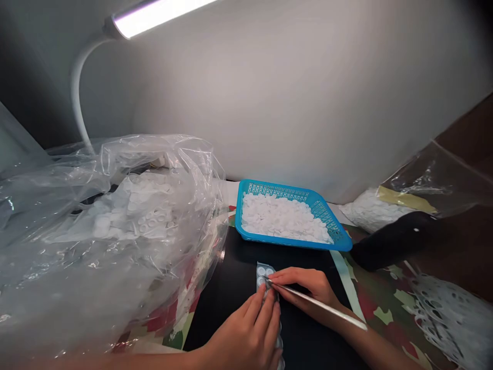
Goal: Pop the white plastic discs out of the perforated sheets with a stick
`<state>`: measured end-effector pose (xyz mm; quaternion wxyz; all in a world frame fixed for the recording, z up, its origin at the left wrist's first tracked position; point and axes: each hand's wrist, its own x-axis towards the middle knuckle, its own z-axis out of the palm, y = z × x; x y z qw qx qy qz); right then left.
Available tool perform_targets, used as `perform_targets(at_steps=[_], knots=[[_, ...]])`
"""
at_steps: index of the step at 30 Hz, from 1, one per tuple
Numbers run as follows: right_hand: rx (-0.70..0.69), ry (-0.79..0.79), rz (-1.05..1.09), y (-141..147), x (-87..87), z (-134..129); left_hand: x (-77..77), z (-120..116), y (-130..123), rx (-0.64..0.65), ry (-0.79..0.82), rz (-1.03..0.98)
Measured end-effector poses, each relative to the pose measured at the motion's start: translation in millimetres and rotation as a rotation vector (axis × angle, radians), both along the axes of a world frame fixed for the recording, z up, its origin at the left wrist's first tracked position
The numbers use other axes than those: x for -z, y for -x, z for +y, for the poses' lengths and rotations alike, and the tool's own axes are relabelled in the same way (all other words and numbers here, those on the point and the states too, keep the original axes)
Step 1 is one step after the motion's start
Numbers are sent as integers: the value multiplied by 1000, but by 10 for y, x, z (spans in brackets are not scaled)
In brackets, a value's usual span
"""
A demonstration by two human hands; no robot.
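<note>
A narrow strip of round white pieces (262,271) lies on a black mat (239,267). My left hand (252,329) rests over the strip, its fingers together and pressing on it; much of the strip is hidden beneath. My right hand (308,290) pinches a slim silver tool (331,310), whose tip touches the strip near its upper end, just beyond my left fingertips. Behind the mat stands a blue basket (265,238) filled with small white discs (281,218).
Clear plastic bags (185,169) with white parts spread across the left. At the right are a bag of white pieces (370,210), a dark rounded object (393,241) and a heap of white ring-like scraps (454,313). A lit lamp (154,16) hangs above.
</note>
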<state>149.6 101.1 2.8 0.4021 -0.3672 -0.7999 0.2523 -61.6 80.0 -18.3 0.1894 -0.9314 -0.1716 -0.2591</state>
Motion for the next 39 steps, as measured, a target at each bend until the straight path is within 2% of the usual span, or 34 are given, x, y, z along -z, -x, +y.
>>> perform_targets(at_steps=[5,13,18,23,27,32,39], knots=[[-42,-20,-60,-15,12,-1,-15,-3,1,-6,30,-1],[-140,-417,-321,12,-38,62,-9,-28,-3,3,25,6],[-141,-528,-445,8,-14,78,-12,-33,-12,-1,37,18],[-107,-493,-494,0,54,40,-93,-38,-7,12,49,61],[-82,-395,-389,17,90,31,-143,-41,7,6,49,71],[18,-295,-211,62,63,21,-155,-36,4,15,73,92],[222,-244,-167,63,-32,24,-163,-40,2,16,85,101]])
